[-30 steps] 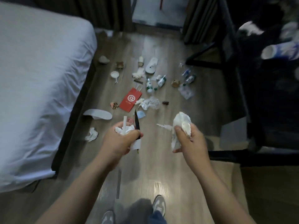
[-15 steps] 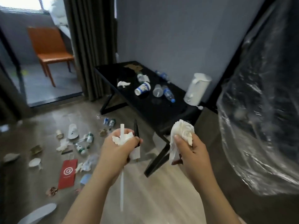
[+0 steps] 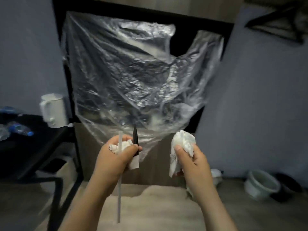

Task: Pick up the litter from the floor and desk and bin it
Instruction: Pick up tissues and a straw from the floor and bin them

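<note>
My left hand (image 3: 115, 157) grips a bundle of litter: a crumpled white tissue (image 3: 124, 145), a long white straw (image 3: 119, 189) hanging down past the wrist, and a thin black pointed piece (image 3: 135, 135) with a white paper scrap under it. My right hand (image 3: 191, 162) grips a wad of crumpled white tissue (image 3: 183, 142) that trails down beside the palm. A large clear plastic bag (image 3: 133, 72) hangs straight ahead against a dark frame, just beyond both hands; several bits of rubbish lie in its lower part.
A black desk (image 3: 25, 152) stands at the left with a white kettle (image 3: 53, 110) and plastic bottles (image 3: 20, 130) on it. A pale bowl (image 3: 260, 184) and a dark bowl sit on the floor at the right by the grey wall.
My view has swung right, from the littered floor past the desk to face the hanging bag. Both hands keep the same litter and now sit close in front of the bag.
</note>
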Demonstrator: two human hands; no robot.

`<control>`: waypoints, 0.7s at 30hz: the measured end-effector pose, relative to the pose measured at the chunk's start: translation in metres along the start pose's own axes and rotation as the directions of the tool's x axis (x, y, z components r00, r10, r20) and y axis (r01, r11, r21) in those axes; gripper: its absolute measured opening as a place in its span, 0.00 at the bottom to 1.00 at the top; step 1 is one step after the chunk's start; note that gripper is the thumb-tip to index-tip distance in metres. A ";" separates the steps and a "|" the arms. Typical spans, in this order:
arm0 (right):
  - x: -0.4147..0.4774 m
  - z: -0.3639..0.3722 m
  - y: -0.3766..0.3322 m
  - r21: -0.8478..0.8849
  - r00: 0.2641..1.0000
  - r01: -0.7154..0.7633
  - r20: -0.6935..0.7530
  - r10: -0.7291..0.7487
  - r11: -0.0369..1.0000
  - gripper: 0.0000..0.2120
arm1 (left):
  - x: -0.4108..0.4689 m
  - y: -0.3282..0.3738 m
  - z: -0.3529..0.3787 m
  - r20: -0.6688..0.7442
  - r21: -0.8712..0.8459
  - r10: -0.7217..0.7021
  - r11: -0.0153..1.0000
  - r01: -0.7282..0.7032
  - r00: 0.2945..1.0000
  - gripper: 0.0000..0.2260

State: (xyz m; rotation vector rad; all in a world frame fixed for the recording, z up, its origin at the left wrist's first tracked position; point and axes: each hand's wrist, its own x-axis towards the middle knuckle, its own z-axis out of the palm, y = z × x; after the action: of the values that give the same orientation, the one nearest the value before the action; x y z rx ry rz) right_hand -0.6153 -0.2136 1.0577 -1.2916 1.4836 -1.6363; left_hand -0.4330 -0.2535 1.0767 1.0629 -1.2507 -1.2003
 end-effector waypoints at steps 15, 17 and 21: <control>-0.018 -0.407 0.027 -0.131 0.809 -0.115 -0.588 0.016 0.985 0.14 | -0.048 -0.008 0.407 0.519 -0.046 -0.059 0.994 0.097 0.853 0.10; -0.012 -0.435 0.037 -0.092 0.778 -0.120 -0.627 0.036 0.988 0.13 | -0.041 -0.017 0.443 0.560 -0.024 -0.093 0.991 0.128 0.823 0.15; 0.017 -0.476 0.066 -0.028 0.714 -0.149 -0.694 0.088 0.989 0.07 | -0.007 -0.045 0.512 0.620 0.022 -0.099 0.994 0.109 0.778 0.08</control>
State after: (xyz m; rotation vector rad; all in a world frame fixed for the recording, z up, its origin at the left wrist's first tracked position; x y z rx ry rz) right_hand -1.0680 -0.0513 1.0393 -0.5847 2.0256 -2.1125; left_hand -0.9463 -0.2214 1.0612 0.7413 -1.6924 -1.7319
